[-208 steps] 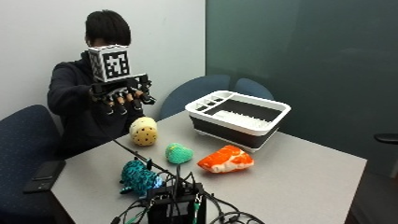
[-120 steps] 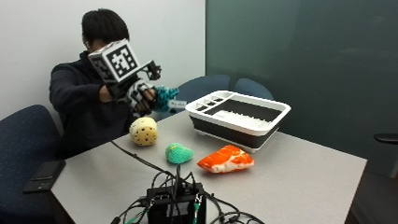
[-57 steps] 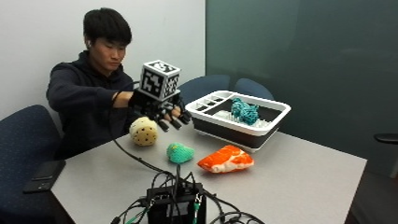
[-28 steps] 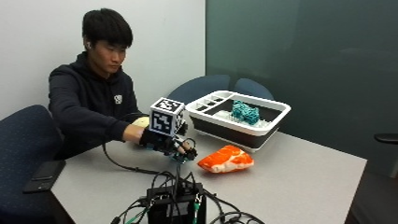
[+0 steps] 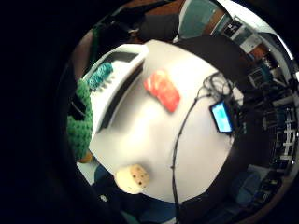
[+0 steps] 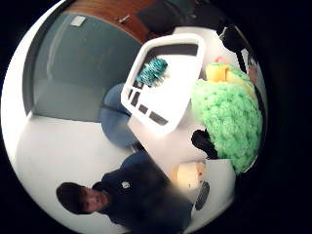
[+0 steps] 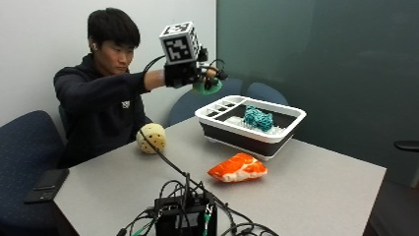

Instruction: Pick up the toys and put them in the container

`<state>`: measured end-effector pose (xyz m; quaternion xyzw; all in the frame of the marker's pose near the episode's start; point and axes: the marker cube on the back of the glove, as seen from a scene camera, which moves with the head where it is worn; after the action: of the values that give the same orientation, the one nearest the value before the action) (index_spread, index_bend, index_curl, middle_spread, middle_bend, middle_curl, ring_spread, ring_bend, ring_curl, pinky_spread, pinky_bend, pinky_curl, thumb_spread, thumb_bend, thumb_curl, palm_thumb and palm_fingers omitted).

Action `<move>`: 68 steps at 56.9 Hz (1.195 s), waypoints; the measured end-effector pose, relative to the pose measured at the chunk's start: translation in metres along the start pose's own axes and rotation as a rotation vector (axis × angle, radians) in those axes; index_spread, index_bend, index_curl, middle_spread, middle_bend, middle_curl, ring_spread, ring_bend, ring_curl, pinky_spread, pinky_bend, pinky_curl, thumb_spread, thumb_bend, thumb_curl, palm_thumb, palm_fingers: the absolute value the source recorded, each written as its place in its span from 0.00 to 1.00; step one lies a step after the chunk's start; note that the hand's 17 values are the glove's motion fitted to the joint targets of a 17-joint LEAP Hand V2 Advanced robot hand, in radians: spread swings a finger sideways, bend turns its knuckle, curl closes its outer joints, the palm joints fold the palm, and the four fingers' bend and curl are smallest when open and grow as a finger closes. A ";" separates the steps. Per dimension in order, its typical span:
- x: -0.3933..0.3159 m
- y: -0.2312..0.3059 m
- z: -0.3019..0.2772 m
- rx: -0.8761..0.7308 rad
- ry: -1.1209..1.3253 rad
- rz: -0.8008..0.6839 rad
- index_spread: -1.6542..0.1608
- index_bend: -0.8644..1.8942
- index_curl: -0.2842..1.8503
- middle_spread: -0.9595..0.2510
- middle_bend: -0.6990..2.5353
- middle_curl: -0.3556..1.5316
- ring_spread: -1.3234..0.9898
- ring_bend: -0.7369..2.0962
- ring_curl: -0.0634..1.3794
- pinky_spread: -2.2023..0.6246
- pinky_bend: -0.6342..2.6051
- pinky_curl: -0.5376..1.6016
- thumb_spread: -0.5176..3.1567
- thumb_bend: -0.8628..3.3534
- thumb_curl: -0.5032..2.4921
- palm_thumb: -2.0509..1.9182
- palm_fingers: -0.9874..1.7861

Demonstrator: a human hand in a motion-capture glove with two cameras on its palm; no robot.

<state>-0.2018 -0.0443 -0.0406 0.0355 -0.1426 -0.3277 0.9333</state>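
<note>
Right hand [image 7: 189,76] is gripping green crochet toy [image 7: 208,87] at upper center of frame, above the container [image 7: 252,124] holding teal toy [image 7: 258,118].

Grey counter [image 7: 314,191] is carrying four things. Container [image 7: 252,125], white rim over dark walls, is sitting at 1 o'clock from counter centre. Orange-and-white plush toy [image 7: 238,167] is lying near centre, just at 7 o'clock of the container, apart from it. Cream spotted egg-shaped toy [image 7: 151,138] is standing at 10 o'clock, near the counter's edge. Black electronics box [image 7: 185,216] with tangled cables is resting at 6 o'clock, one cable running toward the egg toy.
</note>
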 end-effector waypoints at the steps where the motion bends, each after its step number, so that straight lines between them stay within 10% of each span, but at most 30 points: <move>1: -0.006 -0.004 -0.005 -0.001 -0.001 -0.024 0.87 0.70 0.47 0.61 0.39 0.42 0.49 0.33 0.16 0.75 0.38 0.33 0.45 0.25 0.37 0.69 0.44; 26: -0.052 -0.120 0.040 -0.049 0.154 0.051 0.87 0.68 0.51 0.60 0.41 0.45 0.47 0.34 0.19 0.75 0.40 0.34 0.44 0.22 0.39 0.67 0.42; 43: -0.051 -0.100 0.093 -0.143 -0.030 0.022 0.84 0.38 0.38 0.78 0.27 0.38 0.54 0.37 0.23 0.76 0.48 0.37 0.44 0.19 0.32 0.56 0.28; 68: 0.072 -0.056 0.101 -0.075 -0.086 0.149 0.76 0.36 0.29 0.75 0.26 0.35 0.56 0.36 0.25 0.76 0.48 0.37 0.45 0.20 0.29 0.53 0.29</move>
<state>-0.2111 -0.1297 0.0641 -0.0240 -0.1723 -0.2639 0.9487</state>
